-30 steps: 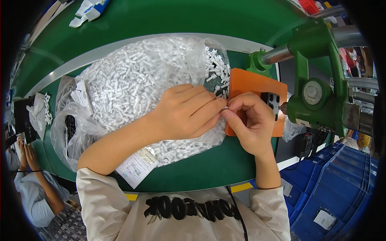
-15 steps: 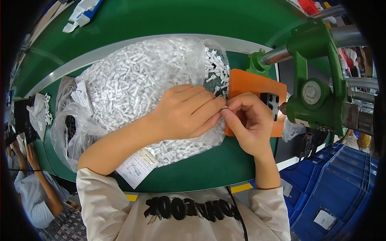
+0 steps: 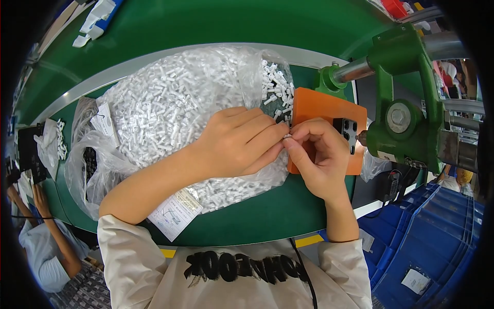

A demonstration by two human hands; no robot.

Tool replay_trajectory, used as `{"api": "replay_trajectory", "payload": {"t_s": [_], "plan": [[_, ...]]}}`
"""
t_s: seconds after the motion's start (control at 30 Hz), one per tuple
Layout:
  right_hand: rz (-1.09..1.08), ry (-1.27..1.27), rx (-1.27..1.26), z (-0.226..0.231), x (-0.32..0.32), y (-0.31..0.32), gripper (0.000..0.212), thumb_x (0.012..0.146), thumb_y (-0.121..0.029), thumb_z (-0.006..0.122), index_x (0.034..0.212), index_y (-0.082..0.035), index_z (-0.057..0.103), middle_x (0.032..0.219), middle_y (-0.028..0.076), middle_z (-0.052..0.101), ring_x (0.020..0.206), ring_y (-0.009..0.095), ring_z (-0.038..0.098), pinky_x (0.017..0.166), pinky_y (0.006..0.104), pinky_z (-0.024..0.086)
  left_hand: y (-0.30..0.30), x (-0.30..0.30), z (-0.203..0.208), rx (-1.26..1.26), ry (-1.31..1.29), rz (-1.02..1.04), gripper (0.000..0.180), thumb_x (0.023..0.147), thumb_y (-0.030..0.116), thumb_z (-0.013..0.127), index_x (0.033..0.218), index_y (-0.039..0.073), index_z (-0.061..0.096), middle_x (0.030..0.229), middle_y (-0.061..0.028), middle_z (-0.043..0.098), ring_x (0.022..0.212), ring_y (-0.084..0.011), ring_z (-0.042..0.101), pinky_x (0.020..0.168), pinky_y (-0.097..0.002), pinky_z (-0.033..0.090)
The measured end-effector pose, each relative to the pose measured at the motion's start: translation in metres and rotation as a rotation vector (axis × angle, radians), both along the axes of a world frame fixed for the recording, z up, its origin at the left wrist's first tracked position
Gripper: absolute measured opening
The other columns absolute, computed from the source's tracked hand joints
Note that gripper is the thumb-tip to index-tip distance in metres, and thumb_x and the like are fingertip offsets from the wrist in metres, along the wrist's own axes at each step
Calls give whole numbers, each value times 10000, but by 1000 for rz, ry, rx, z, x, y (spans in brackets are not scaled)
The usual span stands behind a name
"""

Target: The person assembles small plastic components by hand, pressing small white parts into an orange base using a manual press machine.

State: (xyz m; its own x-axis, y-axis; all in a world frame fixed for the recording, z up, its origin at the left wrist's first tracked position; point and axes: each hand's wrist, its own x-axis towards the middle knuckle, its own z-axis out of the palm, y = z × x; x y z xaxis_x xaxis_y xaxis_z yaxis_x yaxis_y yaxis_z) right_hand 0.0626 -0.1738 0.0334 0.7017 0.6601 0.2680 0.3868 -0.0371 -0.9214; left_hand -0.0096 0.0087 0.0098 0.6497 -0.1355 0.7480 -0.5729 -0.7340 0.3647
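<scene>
My left hand [image 3: 237, 143] and my right hand [image 3: 323, 154] meet fingertip to fingertip over the right edge of a clear plastic bag [image 3: 247, 77]. A tiny pale part [image 3: 287, 136] shows between the pinched fingers of both hands; most of it is covered, so its exact kind is unclear. Under my left forearm, the bag bulges with small white plastic tubes [image 3: 154, 113]. More loose white tubes [image 3: 275, 85] lie at its opening, just beyond my fingertips. Behind my right hand is an orange block [image 3: 329, 108] with a black holed fixture [image 3: 347, 131] on it.
A green press [image 3: 401, 103] stands at the right, its tip close to the fixture. Blue crates [image 3: 427, 242] are at the lower right. Paper labels [image 3: 176, 213] and a crumpled clear bag [image 3: 98, 165] lie at the left. Another person's arm [image 3: 51, 226] reaches in at far left.
My hands keep almost the same place and pinch. The blue-and-white item at the upper left has shifted slightly left, and the other person's hand has moved a little.
</scene>
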Motion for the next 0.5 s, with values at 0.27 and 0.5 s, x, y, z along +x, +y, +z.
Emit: {"api": "replay_trajectory", "payload": {"t_s": [0.27, 0.5], "plan": [[-3, -4, -12, 0, 0, 0, 148, 825, 10, 750, 908, -8, 628, 794, 26, 637, 623, 42, 559, 504, 185, 387, 1, -1, 1, 3, 62, -17, 269, 671, 55, 755, 915, 1, 654, 749, -98, 631, 610, -250, 627, 537, -323, 507], [-4, -16, -22, 1, -1, 0, 145, 830, 7, 747, 909, -7, 627, 791, 25, 634, 609, 40, 554, 496, 183, 385, 0, 0, -1, -18, 41, -23, 263, 678, 56, 754, 913, 0, 651, 742, -98, 628, 605, -251, 625, 537, -323, 509]]}}
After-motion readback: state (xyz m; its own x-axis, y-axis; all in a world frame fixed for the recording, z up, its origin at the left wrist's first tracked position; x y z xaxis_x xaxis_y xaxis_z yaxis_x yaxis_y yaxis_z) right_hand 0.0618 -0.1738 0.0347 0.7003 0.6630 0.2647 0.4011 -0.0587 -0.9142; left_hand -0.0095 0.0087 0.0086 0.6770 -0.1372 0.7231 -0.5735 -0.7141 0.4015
